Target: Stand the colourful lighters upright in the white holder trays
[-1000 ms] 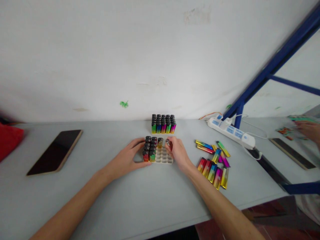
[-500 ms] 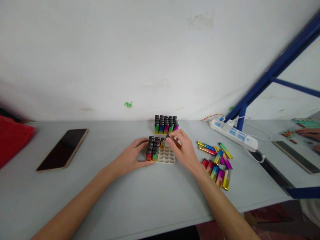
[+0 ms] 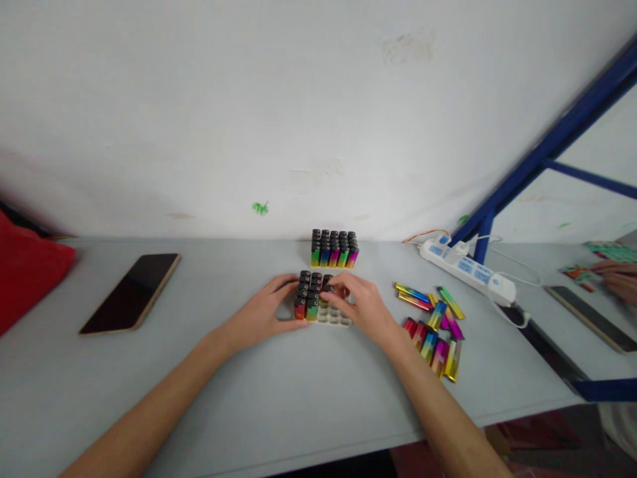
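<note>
A pale tray with round-edged slots (image 3: 334,318) lies on the table, its left two columns filled with upright black-topped lighters (image 3: 305,295). My left hand (image 3: 266,309) is around the left side of that block, thumb along the front and fingers behind, steadying it. My right hand (image 3: 361,299) pinches a lighter (image 3: 328,289) by its black top in the third column, behind the bare slots. Another lighter's black top (image 3: 327,279) shows just behind it. Behind the tray stands a full block of upright lighters (image 3: 334,249), multicoloured below their black tops.
Loose shiny lighters (image 3: 432,335) lie in a pile right of my right hand. A white power strip (image 3: 468,269) with cables sits beyond, beside a blue metal frame (image 3: 527,149). At left are a dark phone (image 3: 132,292) and red cloth (image 3: 30,272). Another person's hand (image 3: 620,275) is far right.
My right hand has moved slightly left and down, bringing its lighter from beside the third column into a slot there. My left hand stays at the block. The view has shifted slightly.
</note>
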Tool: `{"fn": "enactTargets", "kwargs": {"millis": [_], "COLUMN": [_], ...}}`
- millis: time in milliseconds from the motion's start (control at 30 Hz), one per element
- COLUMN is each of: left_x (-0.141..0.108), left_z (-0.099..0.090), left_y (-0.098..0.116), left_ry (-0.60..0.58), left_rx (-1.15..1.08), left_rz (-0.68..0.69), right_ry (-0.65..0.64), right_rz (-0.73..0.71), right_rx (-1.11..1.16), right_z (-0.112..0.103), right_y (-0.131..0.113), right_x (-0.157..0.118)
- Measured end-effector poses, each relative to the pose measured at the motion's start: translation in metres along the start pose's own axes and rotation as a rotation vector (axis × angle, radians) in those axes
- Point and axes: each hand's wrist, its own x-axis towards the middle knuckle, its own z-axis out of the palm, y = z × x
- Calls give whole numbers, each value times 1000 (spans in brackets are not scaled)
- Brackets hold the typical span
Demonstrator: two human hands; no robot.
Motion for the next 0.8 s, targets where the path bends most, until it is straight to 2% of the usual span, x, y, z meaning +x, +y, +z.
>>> {"fn": "enactTargets", "kwargs": {"millis": [200, 367, 600, 733, 800], "left_x": [0, 0, 1, 2, 2], "left_z": [0, 0, 1, 0, 0], "left_y": [-4, -6, -8, -7, -7], "left_ry": [-6, 3, -2, 2, -1], "left_rx": [10, 12, -16, -10, -12], "left_rz": [-8, -10, -13, -8, -11], "right_ry": [37, -55, -52, 75, 84], "right_rz": [32, 46, 127, 162, 168], "right_rx": [-31, -36, -6, 12, 11], "right_z": [-1, -3, -2, -5, -6], "right_y": [6, 3, -1, -3, -2], "right_x": [-1, 1, 2, 2, 3]}}
